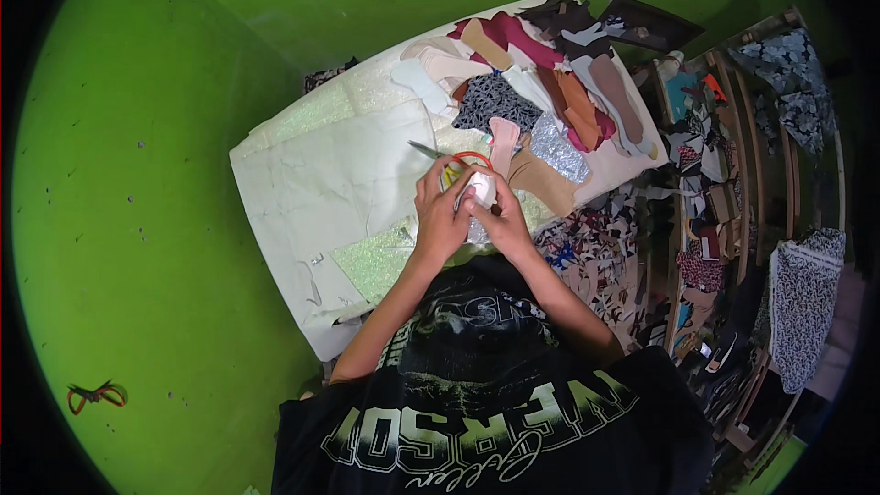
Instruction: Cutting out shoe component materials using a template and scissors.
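Observation:
Both hands meet over the near middle of the table, around a small white piece (pixel 481 188) of what looks like cloth or paper. My left hand (pixel 444 217) has its fingers curled against the piece's left side. On the other side, my right hand (pixel 503 220) is closed on it, the thumbs close together. Scissors (pixel 475 157) with red and yellow handles show just beyond the fingers, blades pointing to the far left. Part of their handles is hidden behind my left fingers; whether that hand grips them I cannot tell.
A pale sheet (pixel 339 170) covers the table's left side. Cut material pieces in several colours, including a black-and-white patterned one (pixel 495 103), lie toward the back right. Scraps (pixel 587 257) are heaped right of the table, beside a cluttered wooden rack (pixel 747 183). Green walls (pixel 137 174) stand left and behind.

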Available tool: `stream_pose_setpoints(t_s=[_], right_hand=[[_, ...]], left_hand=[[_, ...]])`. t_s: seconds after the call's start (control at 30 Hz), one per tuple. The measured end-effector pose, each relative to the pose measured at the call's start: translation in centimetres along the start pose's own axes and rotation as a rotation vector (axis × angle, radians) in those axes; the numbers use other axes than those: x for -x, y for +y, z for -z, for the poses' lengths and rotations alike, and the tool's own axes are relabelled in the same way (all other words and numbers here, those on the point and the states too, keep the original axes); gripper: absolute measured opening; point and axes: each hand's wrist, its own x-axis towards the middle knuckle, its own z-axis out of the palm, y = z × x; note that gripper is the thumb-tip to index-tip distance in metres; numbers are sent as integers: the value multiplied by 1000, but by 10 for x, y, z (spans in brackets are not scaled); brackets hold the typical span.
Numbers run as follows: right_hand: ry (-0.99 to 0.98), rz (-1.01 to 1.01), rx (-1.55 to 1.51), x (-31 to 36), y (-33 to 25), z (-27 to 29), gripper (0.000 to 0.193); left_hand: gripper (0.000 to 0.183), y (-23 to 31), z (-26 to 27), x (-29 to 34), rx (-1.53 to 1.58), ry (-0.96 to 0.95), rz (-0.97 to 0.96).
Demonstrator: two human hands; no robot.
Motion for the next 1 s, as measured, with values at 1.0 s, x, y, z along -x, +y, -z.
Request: stream_pose_setpoints(t_s=[1.0], right_hand=[[-123, -918, -654, -124, 61, 6, 57]], left_hand=[[50, -105, -42, -11, 666, 213, 418]])
